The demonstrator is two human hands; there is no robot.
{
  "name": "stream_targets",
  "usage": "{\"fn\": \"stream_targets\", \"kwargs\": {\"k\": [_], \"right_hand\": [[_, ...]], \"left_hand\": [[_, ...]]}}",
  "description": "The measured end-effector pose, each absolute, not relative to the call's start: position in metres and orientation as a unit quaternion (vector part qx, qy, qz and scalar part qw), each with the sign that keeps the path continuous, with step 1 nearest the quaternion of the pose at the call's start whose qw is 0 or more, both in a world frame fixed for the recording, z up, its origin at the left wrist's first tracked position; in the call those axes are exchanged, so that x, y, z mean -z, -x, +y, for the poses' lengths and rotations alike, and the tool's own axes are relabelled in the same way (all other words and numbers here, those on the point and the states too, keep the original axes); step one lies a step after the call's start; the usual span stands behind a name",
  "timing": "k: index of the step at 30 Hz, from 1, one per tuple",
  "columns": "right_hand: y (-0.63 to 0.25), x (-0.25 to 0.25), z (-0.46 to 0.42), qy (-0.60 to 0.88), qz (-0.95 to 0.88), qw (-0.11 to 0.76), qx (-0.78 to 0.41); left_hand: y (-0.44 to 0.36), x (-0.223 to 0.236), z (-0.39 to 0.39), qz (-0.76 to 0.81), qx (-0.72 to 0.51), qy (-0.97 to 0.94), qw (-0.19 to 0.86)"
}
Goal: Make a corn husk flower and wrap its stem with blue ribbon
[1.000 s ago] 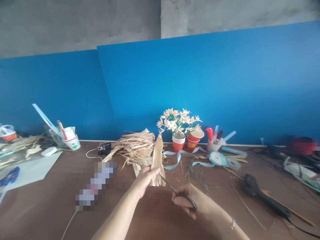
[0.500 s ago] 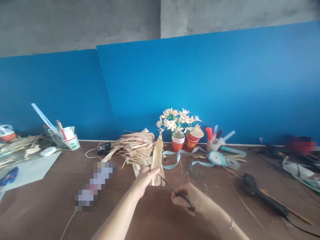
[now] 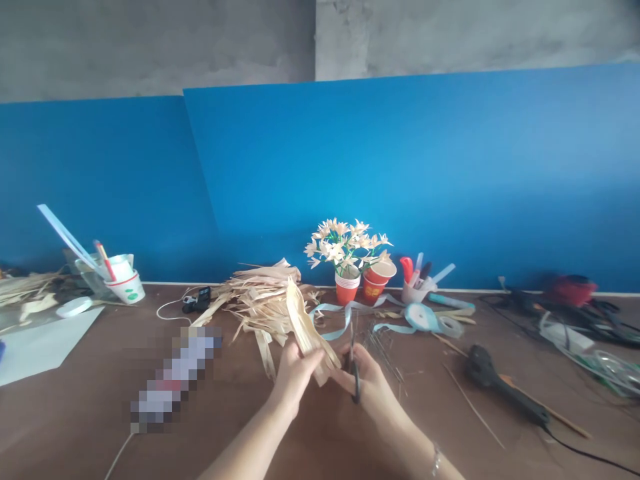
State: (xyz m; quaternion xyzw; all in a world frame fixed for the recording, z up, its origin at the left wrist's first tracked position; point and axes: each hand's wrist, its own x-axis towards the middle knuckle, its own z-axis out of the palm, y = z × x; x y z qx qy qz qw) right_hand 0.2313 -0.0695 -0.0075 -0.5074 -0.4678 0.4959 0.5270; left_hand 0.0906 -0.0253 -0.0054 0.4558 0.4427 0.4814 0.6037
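My left hand [image 3: 296,375] pinches a pale dried corn husk [image 3: 303,319] between thumb and fingers, its narrow tip pointing up and away from me. My right hand [image 3: 367,379] keeps a pair of dark-handled scissors [image 3: 356,380] in its grip, the blades standing upward. The thumb and fingertips of this hand reach the lower right edge of the husk; whether they pinch it I cannot tell. Behind the husk lies a heap of dried husks [image 3: 267,293] on the brown table [image 3: 300,447].
Husk flowers stand in stacked red paper cups [image 3: 347,290], beside another red cup [image 3: 376,287]. A pale blue ribbon roll [image 3: 418,317] and thin wires [image 3: 389,353] lie to the right, near a black corded tool [image 3: 505,387]. At left are a white cup [image 3: 125,288] and a blurred-out object [image 3: 175,380].
My right hand has turned the scissors from slanting toward the husk to upright and come closer to my left hand. The husk has tilted left. The view has shifted slightly right.
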Motion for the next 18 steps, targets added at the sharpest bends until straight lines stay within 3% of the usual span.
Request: {"fn": "stream_targets", "kwargs": {"k": [9,14,18], "right_hand": [[-0.233,0.022,-0.063,0.501,-0.403,0.531,-0.552],[-0.237,0.035,-0.061,0.531,-0.469,0.495,-0.502],[-0.235,0.028,-0.064,0.52,-0.49,0.527,-0.46]], "left_hand": [[-0.097,0.009,-0.028,0.452,-0.484,-0.456,0.594],[-0.084,0.015,-0.014,0.48,-0.501,-0.391,0.605],[-0.081,0.016,-0.011,0.457,-0.51,-0.377,0.623]]}}
